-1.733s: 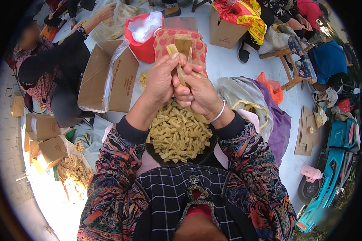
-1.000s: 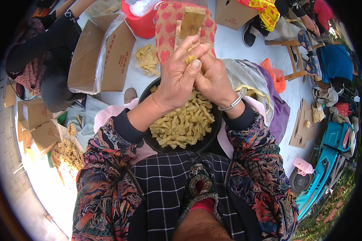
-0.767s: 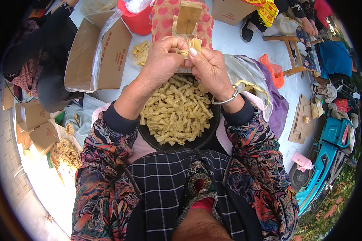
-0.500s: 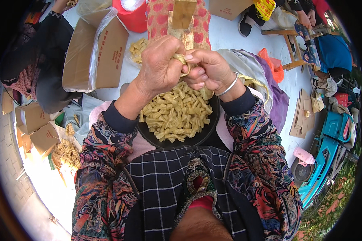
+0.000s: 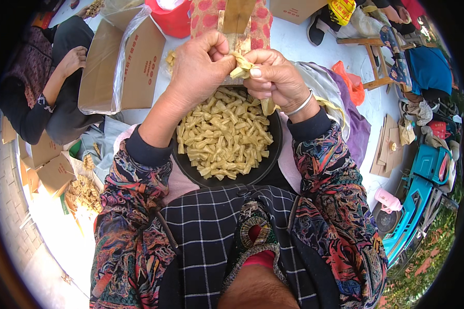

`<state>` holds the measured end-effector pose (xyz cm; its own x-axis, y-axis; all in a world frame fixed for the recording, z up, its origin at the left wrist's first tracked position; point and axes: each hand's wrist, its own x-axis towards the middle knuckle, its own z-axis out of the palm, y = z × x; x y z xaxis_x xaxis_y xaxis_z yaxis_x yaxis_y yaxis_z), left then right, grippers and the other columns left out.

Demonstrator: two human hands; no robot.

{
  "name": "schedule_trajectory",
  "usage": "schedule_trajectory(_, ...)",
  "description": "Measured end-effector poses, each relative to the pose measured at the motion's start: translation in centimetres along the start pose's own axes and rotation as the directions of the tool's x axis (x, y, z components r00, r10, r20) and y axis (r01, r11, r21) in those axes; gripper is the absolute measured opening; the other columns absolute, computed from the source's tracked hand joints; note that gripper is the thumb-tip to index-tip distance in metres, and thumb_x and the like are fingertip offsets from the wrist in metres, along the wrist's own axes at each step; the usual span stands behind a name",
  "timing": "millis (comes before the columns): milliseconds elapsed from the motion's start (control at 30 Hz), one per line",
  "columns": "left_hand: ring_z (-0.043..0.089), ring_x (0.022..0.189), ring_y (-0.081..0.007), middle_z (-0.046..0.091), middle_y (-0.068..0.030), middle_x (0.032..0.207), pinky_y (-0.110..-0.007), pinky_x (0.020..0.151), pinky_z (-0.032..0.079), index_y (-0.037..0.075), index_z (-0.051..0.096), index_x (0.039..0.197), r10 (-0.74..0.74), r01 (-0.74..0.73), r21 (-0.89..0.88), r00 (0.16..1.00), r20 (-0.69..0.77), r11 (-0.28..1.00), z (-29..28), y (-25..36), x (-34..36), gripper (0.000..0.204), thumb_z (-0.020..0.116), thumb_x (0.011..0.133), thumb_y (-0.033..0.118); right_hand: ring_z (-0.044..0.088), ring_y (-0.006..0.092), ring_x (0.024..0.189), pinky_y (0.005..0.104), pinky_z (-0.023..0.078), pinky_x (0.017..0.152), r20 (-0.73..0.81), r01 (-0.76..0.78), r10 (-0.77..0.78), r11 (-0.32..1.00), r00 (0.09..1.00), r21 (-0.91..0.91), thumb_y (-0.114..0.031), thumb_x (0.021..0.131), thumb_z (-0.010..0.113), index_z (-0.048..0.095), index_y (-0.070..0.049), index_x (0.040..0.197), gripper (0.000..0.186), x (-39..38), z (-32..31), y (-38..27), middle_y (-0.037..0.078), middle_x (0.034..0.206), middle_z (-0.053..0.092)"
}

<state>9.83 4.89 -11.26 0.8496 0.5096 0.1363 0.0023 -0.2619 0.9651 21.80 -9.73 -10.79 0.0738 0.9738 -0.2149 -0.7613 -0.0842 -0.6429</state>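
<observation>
A yellowish tofu-skin strip [image 5: 241, 67] is stretched between my two hands, with a knot forming in its middle. My left hand [image 5: 201, 67] pinches one end between thumb and fingers. On the other side my right hand [image 5: 279, 82], with a silver bangle at the wrist, grips the strip by thumb and forefinger, and a loose tail hangs below its fingers. Under both hands sits a round black pan [image 5: 277, 154] on my lap, heaped with small tofu-skin knots [image 5: 224, 136].
Ahead stands a red-spotted cloth bench [image 5: 204, 18] bearing an upright wooden block [image 5: 238, 18]. An open cardboard box [image 5: 142, 72] is at left, beside a seated person's hand [image 5: 73, 61]. To the right are a purple cloth [image 5: 357, 123], a wooden stool [image 5: 374, 64] and a teal vehicle [image 5: 412, 206].
My hands have moved apart and slightly away from me, drawing the looped strip tighter into a knot. At left, the seated person's arm has come down beside the box.
</observation>
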Motion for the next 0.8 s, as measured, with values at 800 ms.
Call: schedule_trajectory(800, 0.056, 0.065, -0.0113, 0.056, -0.0048, 0.067, -0.025, 0.061, 0.046, 0.003, 0.061, 0.084, 0.065, -0.051, -0.045, 0.907, 0.416, 0.998, -4.4, -1.4, 1.0, 0.037, 0.062, 0.089, 0.039, 0.039, 0.0004, 0.056, 0.0186, 0.031, 0.049, -0.266, 0.000, -0.320, 0.641, 0.909, -0.768, -0.017, 0.085, 0.069, 0.064, -0.004, 0.075, 0.017, -1.6, -0.3, -1.9, -0.008, 0.061, 0.048)
